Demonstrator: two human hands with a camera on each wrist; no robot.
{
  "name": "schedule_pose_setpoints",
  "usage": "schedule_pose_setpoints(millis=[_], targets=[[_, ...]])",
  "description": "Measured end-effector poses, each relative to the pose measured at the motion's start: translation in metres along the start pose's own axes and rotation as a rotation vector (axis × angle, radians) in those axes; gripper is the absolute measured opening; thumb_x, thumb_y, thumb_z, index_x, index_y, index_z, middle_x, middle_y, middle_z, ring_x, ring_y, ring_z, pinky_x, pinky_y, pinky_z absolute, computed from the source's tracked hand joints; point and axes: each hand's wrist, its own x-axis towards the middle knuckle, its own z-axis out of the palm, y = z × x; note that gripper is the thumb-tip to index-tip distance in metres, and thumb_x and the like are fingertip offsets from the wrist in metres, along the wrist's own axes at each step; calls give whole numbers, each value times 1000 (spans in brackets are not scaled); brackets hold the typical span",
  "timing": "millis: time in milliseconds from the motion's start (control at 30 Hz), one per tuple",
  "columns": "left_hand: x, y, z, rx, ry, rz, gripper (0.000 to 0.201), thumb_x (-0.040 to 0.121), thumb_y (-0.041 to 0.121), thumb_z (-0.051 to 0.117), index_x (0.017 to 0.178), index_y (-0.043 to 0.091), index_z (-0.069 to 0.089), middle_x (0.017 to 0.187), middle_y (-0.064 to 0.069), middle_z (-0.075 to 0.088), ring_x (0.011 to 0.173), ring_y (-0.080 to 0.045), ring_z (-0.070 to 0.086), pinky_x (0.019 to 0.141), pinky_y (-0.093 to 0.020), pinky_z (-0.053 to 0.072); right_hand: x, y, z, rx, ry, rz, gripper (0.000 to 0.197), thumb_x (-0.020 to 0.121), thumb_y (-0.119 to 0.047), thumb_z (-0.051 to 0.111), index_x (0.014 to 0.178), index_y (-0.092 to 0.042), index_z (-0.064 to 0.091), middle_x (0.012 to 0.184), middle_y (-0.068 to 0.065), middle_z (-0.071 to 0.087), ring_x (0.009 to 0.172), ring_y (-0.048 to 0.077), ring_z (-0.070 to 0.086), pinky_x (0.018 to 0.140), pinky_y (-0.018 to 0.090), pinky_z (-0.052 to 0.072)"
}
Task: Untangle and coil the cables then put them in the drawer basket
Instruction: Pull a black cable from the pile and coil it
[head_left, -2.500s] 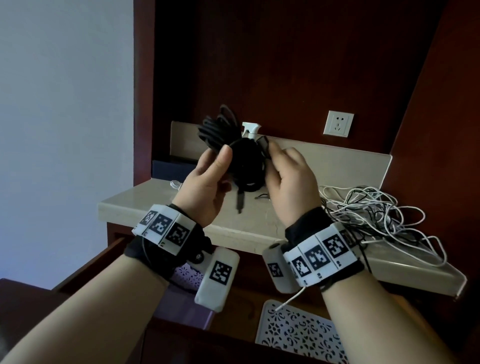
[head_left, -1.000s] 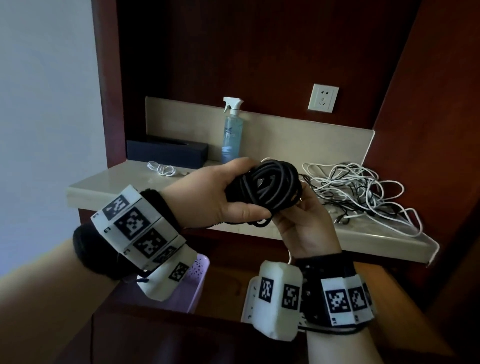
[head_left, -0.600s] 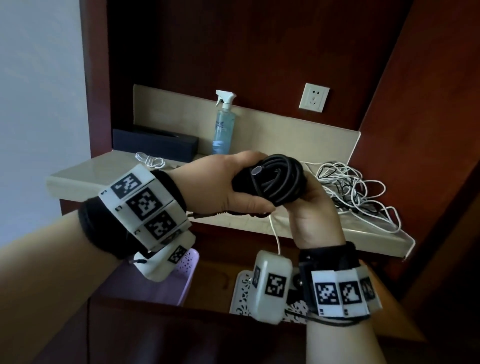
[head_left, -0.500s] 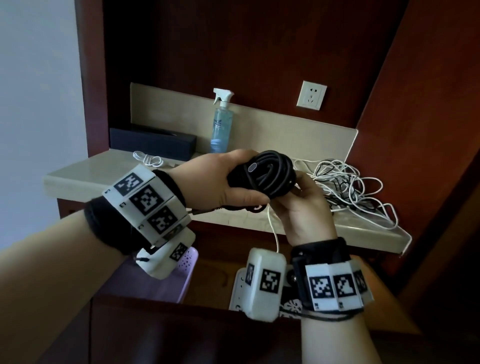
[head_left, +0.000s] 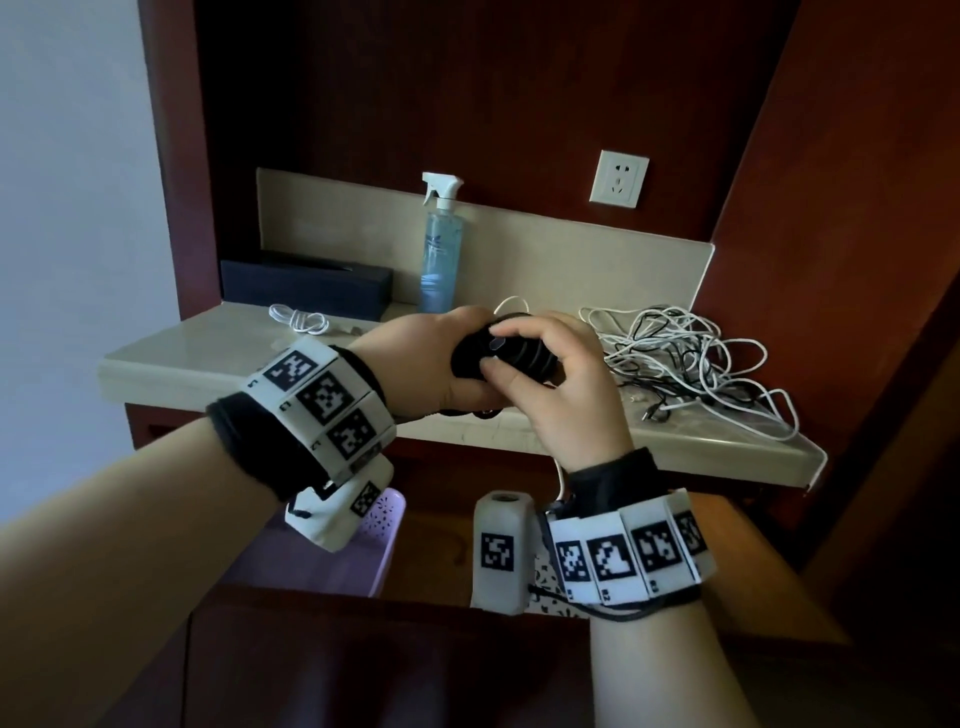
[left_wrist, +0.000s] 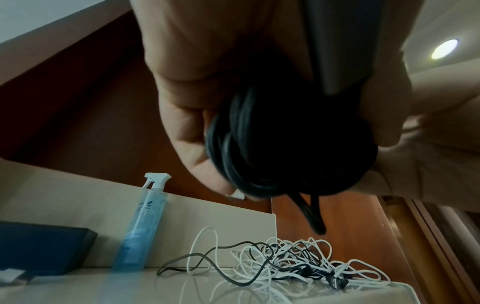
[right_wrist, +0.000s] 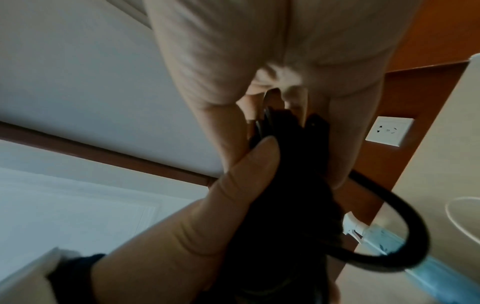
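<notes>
Coiled black cable (head_left: 511, 358) held above the front edge of the marble shelf (head_left: 171, 364), near frame centre in the head view. Left hand (head_left: 431, 358) wrapped around the bundle from 9 o'clock, fingers curled under it and thumb across the front; in the left wrist view the same loops (left_wrist: 288, 142) seen packed tight against the palm, with two short ends hanging toward 6 o'clock. Right hand (head_left: 566, 395) closed over the bundle from 3 o'clock, fingertips (head_left: 506, 328) laid on top and thumb pressing the near face, apparently working a loose end or plug into the wrap; one free loop (right_wrist: 389, 226) seen standing out from the bundle in the right wrist view. Step judged in hand: finishing and securing the coil of the black cable, not yet its deposit. Tangle of white and black cables (head_left: 691, 364) lying on the shelf at 3 o'clock of the hands, still knotted. Small white coiled cable (head_left: 298, 321) at 9 o'clock, beside a dark box (head_left: 306, 283); spray bottle (head_left: 441, 244) at 12 o'clock, wall socket (head_left: 619, 179) at 1 o'clock. Open drawer below the shelf, with a lilac basket (head_left: 387, 525) at 7 o'clock and a white perforated one (head_left: 543, 582) at 6 o'clock, largely hidden by the wrists. Next move likely to call for tucking the free loop flat, keeping one hand's grip so that the turns do not spring apart, then lowering the bundle toward a drawer basket.
</notes>
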Motion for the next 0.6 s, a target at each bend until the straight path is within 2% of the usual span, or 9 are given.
schedule_pose_setpoints(millis=[133,233,333,367,433,467,500,567,600], targets=[[-4,-3,-3,-11,-9,6,50,73,51,66,115,31,47,81,12,62,65,2,59,53,-9,43,1,0,-1,-28,-60,-4,15,79,-16,66,93,-21,65,109,7,54,110,10,45,92,1,25],[-6,-3,-6,47,-26,19,54,75,53,66,120,32,44,85,14,57,70,-2,56,55,-10,40,2,-3,0,-31,-110,-3,21,79,-4,64,89,-23,62,104,-3,50,108,7,43,88,-2,23],[-6,-2,-6,92,-28,7,49,75,57,65,110,32,41,82,14,52,70,-1,51,58,-14,39,2,-8,2,-11,-68,17,20,70,-12,61,83,-27,59,98,-12,47,104,6,44,87,0,27],[-6,-2,-5,103,-18,2,51,74,58,64,109,30,42,83,12,54,70,-3,53,58,-17,41,2,-7,3,30,-39,39,22,66,-15,59,82,-31,57,98,-11,49,106,8,46,91,5,31],[-4,-1,-3,116,15,-4,52,74,58,65,107,26,42,81,10,55,69,-5,53,56,-19,40,1,-4,3,221,29,144,32,60,-21,63,83,-41,53,102,-9,52,111,13,49,100,29,40],[-4,0,-3,125,23,-2,51,75,57,66,107,25,42,79,10,54,68,-5,52,55,-19,39,1,-4,3,338,62,213,38,56,-24,66,84,-46,51,105,-8,53,113,17,50,101,41,42],[-3,1,-2,138,19,3,52,75,57,66,108,24,42,81,10,54,69,-7,54,56,-21,39,1,-2,2,422,82,265,44,52,-26,69,85,-48,50,108,-6,52,115,19,51,99,49,42],[-1,3,-1,168,-4,11,57,76,57,65,114,21,43,89,7,57,77,-12,57,63,-25,42,0,-2,0,418,69,276,49,53,-24,69,89,-48,48,111,-5,51,116,18,49,99,49,43],[0,4,-1,177,-18,10,59,76,57,65,118,20,42,92,6,58,80,-14,58,65,-26,44,0,-3,0,364,40,252,47,57,-21,65,93,-46,49,113,-4,51,116,14,48,100,43,43]])
